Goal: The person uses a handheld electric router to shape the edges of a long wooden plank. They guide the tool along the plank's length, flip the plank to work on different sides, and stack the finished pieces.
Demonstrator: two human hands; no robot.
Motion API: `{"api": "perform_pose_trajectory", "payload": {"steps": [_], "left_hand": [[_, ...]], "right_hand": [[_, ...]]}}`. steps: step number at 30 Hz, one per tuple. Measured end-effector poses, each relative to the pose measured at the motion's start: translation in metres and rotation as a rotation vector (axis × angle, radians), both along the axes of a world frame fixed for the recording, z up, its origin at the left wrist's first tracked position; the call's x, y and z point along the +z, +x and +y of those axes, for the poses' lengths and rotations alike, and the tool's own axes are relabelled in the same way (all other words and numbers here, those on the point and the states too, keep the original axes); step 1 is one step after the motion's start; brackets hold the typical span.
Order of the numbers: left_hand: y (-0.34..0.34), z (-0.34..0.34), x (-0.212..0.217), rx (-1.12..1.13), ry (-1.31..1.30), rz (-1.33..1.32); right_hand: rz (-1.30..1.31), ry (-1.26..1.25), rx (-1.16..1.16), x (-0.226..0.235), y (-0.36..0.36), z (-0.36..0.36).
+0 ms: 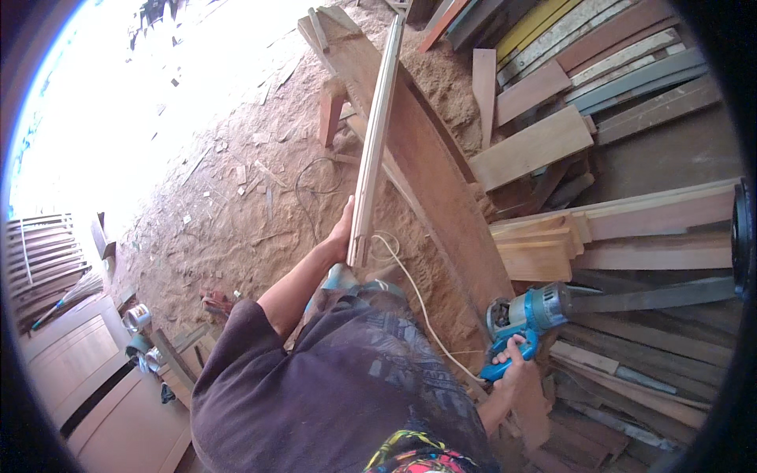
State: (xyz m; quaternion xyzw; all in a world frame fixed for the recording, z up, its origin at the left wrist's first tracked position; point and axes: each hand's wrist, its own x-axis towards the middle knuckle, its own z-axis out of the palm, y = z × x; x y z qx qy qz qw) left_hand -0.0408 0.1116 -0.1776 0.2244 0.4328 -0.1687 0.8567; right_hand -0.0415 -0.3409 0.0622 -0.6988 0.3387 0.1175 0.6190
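My left hand [342, 235] is wrapped round the lower end of a long, narrow wooden strip [375, 150] with grooved edges, which slants up and away in front of me. Its fingers are partly hidden behind the wood. My right hand [514, 367] grips the looped handle of a blue corded power tool [544, 307] with a silver round housing. The tool is at the near end of a long, dusty plank bench [441, 189]; whether it touches the bench is hard to tell. A pale cable [418, 290] curves from near my lap toward the tool.
Sawdust and wood scraps cover the ground [229, 205]. On the right lie stacked boards [662, 244] and loose planks [536, 150]. A panelled door [87, 355], bundled slats [43, 248] and round containers [137, 318] are on the left. A dark cord [298, 193] lies near the bench.
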Motion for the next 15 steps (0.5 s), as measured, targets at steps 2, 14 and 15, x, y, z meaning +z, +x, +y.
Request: {"api": "perform_pose_trajectory", "payload": {"steps": [2,14,15], "left_hand": [[-0.009,0.013,-0.001,0.004,0.065,0.047],[-0.032,0.046,-0.015,-0.038,-0.24,-0.143],[-0.035,0.046,-0.023,-0.022,-0.298,-0.194]], "right_hand": [[0.012,-0.01,0.041,0.011,0.005,0.015],[-0.003,0.063,-0.048,0.008,0.004,0.002],[0.002,0.073,-0.056,0.005,0.004,0.001]]}}
